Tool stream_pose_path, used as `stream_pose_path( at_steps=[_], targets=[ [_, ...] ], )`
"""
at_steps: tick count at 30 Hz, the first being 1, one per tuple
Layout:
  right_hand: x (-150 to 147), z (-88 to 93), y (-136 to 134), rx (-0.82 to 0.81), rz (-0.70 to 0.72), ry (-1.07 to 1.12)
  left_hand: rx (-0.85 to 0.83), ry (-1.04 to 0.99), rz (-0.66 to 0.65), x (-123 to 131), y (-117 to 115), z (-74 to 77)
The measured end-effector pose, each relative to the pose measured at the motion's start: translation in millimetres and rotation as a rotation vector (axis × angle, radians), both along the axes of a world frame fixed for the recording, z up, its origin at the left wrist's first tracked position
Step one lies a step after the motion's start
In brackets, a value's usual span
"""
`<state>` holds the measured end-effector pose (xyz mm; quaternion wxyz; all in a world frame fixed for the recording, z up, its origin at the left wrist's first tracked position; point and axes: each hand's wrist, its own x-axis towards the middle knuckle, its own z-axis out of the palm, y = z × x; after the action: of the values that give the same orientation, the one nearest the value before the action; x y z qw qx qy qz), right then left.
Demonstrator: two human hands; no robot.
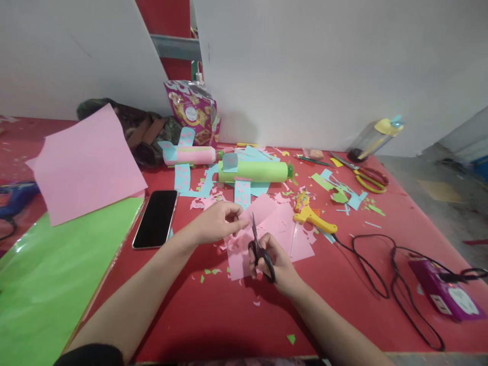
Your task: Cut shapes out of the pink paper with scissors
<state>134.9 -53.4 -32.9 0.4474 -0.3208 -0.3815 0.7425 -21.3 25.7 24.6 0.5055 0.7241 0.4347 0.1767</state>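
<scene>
My right hand [277, 259] grips a pair of small scissors [255, 239] by the black handles, the blades pointing up and away from me. Just left of the blade tips is my left hand [221, 222], thumb and fingers pinched together; whatever they may hold is too small to make out. Beneath both hands lie pink paper sheets [284, 229] with cut scraps around them. Behind them a green paper-wrapped bottle [257, 172] with light-blue fins lies on its side. A pink-wrapped bottle [196, 155] with similar blue fins lies to its left.
A yellow glue gun [314, 219] trails a black cord to a purple power strip [444, 292]. Larger scissors [366, 175] and a clear bottle [373, 140] are at the back right. A phone [155, 218], pink sheets [86, 165] and green sheets [68, 274] lie left.
</scene>
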Motion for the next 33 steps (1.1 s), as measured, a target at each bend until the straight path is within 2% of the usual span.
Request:
stream_pose_path(
  at_steps=[11,17,24,33],
  targets=[
    [1.3,1.9,1.2,-0.05,0.091,-0.035,0.058,0.169,-0.163,-17.8,5.4,9.3],
    [2.1,3.5,1.3,-0.115,0.107,-0.094,0.019,0.227,-0.26,-23.9,9.0,13.6],
    [3.8,3.8,3.7,-0.138,0.167,-0.097,0.029,0.22,-0.326,-26.0,10.4,9.5],
    [8.7,2.6,3.3,-0.151,0.235,-0.166,-0.041,0.143,-0.427,-24.4,12.1,1.1]
  ],
)
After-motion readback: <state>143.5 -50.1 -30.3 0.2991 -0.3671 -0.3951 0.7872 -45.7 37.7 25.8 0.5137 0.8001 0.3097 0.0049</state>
